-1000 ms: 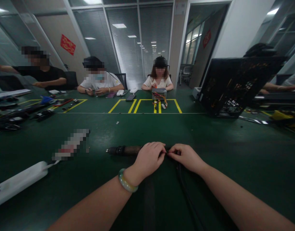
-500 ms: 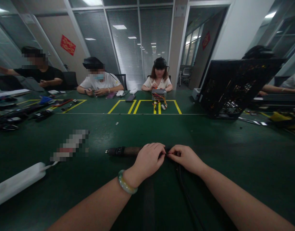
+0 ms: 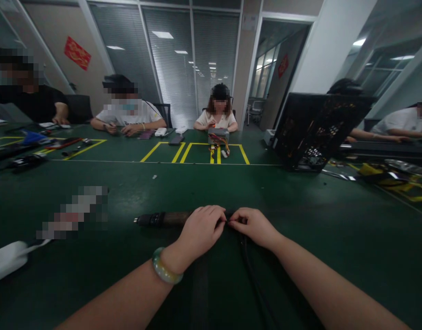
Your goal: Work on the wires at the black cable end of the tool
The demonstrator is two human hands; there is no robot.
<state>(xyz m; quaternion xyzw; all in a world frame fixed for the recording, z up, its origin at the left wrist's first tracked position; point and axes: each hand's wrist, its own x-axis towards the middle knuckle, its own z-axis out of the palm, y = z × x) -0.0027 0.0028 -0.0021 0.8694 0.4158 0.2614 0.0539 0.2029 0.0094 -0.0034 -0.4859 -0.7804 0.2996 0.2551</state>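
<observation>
An electric screwdriver (image 3: 174, 219) with a dark brown body lies on its side, its tip pointing left. My left hand (image 3: 204, 224), with a jade-like bangle at the wrist, is closed over the screwdriver's rear part and covers it. Close beside it, my right hand (image 3: 254, 226) is pinched at the tail end, fingertips almost meeting those of the left. From under the right hand a black cable (image 3: 252, 270) runs down toward me. The joint between screwdriver and cable is hidden by my fingers.
The green table (image 3: 300, 201) carries a white power strip (image 3: 8, 261) at left. A black computer case (image 3: 317, 133) stands at far right. Across the table, a person works at a power supply unit (image 3: 218, 136); others sit either side. Tools and cables (image 3: 28, 153) lie at far left.
The view has turned slightly right, so everything sits further left in the picture. Both hands keep the same grip at the screwdriver's tail.
</observation>
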